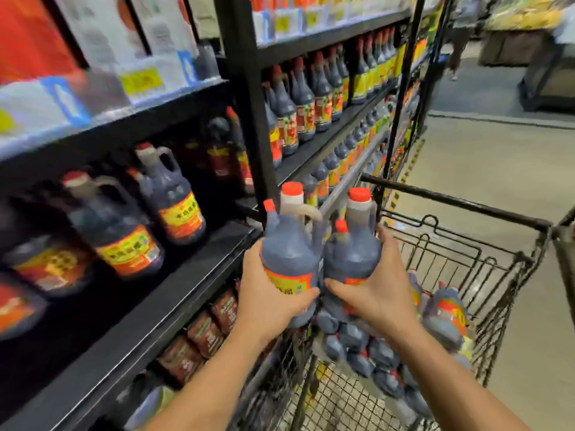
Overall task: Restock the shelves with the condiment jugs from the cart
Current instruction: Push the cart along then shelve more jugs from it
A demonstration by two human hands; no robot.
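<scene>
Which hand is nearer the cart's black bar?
Right. The right hand, gripping a jug, is just below the bar; the left hand, gripping another jug, is further left, beside the shelf.

Shelving (249,104) runs down the left, and the cart (460,202) is parked just beside it on the right. 2 jugs are held up side by side and touching, above the cart's shelf-side edge and just off the front edge of the middle shelf (149,321). The left hand (267,293) is on the left jug (289,256), and the right hand (379,293) is on the right jug (354,253). A pile of jugs (357,346) lies in the cart below them. Stocked jugs (124,234) stand on the middle shelf, back from its edge. Pouches (205,334) sit on the shelf underneath. Rows of bottles (305,104) fill the bay farther along.
</scene>
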